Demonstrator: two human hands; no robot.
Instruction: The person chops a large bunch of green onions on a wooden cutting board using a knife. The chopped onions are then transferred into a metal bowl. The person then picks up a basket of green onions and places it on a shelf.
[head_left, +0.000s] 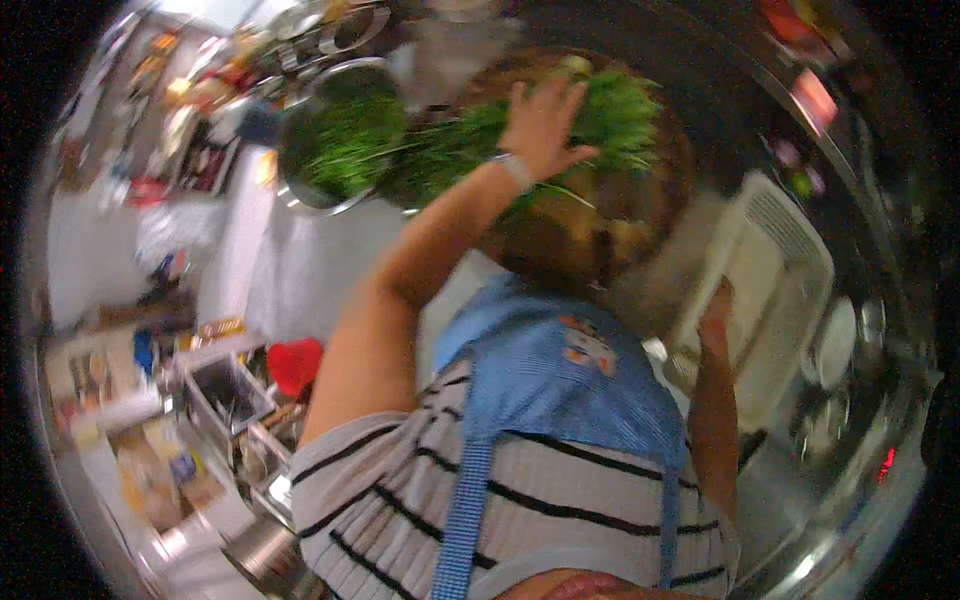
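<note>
My left hand (544, 124) lies with spread fingers on a pile of long leafy greens (619, 112). The greens rest on a round wooden chopping board (671, 180). To the left, a metal bowl (289, 191) holds more leafy greens (349, 139), and stems bridge the gap between bowl and pile. My right hand (716, 311) is low on the right, overlapping the near side of a white plastic basket (814, 262). Blur hides its fingers, so I cannot tell whether it grips the rim or anything else.
Beyond the basket are a white bowl (834, 341) and blurred metal ware. A red object (294, 367) and a metal pot (262, 551) stand to my left. Crowded goods and containers fill the far left. A blue apron (540, 375) covers my front.
</note>
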